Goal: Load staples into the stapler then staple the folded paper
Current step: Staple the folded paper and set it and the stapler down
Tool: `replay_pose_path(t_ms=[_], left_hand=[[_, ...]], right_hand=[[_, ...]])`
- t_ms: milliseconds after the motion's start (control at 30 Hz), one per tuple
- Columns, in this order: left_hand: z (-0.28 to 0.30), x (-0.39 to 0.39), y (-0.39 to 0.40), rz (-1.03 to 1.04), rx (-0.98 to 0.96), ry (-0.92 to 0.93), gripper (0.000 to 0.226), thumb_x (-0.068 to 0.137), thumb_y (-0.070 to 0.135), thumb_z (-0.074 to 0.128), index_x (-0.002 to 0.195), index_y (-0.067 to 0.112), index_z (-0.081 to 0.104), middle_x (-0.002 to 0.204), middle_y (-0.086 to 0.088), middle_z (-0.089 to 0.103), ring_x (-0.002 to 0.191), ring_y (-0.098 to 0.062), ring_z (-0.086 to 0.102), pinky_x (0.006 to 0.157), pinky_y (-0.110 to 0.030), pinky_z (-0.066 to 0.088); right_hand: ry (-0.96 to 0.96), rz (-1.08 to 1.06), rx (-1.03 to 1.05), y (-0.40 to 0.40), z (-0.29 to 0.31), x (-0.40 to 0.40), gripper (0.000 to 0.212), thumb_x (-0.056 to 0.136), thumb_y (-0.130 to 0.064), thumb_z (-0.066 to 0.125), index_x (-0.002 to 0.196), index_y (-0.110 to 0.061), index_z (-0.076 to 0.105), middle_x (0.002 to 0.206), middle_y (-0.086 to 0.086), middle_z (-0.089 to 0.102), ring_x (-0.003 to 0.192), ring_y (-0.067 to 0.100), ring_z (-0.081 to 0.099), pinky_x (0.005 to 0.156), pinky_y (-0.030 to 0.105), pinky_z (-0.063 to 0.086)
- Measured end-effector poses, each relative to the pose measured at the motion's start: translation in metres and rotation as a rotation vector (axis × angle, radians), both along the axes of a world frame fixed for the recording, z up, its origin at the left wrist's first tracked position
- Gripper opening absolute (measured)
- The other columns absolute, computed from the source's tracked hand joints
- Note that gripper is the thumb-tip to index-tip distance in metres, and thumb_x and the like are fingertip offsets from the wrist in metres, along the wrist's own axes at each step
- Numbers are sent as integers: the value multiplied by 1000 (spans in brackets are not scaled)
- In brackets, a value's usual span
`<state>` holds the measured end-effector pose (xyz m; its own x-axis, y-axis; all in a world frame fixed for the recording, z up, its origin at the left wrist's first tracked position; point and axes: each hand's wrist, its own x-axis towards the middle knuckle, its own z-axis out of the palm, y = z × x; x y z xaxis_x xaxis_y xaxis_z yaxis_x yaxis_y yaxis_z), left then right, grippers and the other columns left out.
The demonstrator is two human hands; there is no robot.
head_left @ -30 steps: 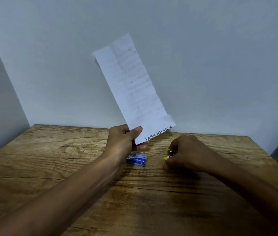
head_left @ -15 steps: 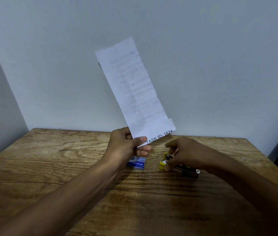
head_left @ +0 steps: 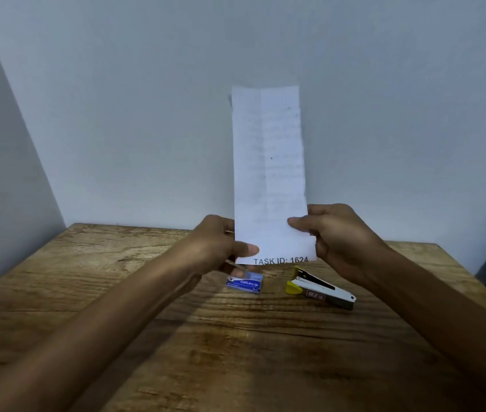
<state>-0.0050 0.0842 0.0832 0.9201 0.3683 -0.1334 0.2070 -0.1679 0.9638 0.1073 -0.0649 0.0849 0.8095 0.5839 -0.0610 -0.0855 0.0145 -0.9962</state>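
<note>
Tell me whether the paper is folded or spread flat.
Folded: the paper is a narrow upright strip with a lengthwise crease, pinched near its bottom by the left hand and right hand.

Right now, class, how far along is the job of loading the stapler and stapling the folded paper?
Early on. Done: only the folding. In hand: the left hand and right hand hold the folded paper upright. Left: the stapler and the staple box lie untouched on the table; loading and stapling remain.

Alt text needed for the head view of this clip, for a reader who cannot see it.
Both hands, left hand and right hand, hold a folded white paper upright above a wooden table. On the table below lie a small blue staple box and a yellow-and-silver stapler, untouched.
</note>
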Motion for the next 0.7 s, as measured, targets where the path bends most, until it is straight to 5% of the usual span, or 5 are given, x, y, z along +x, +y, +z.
replay_pose_path(t_ms=[133,267,500,700], left_hand=[[32,-17,30,37,207,103,29,79,2,72,106,0,62,93,-16,70,60,-18,61,47,-24,55],[59,-52,69,79,335,232,31,72,0,77,100,3,63,89,-19,72,62,-21,64,50,-27,57],[66,-115,130,169,427,531,25,71,-9,74,95,-5,66,75,-17,74,61,-27,71,52,-31,59],[42,-146,166,157,498,854,33,74,-8,73,104,-13,60,60,-14,70,50,-24,68,47,-29,57]], right_hand=[[6,55,1,29,3,-19,24,85,9,58,108,10,64,107,18,71,94,30,70,79,39,59],[30,149,-14,70,3,-49,14,86,6,59,98,10,63,104,20,71,92,32,70,83,49,56],[14,454,-174,136,-8,-100,14,93,-8,55,103,0,62,88,9,69,68,21,65,45,25,53],[-50,597,-359,187,-36,-135,28,87,-5,63,108,12,55,69,17,63,43,19,60,40,26,53]])
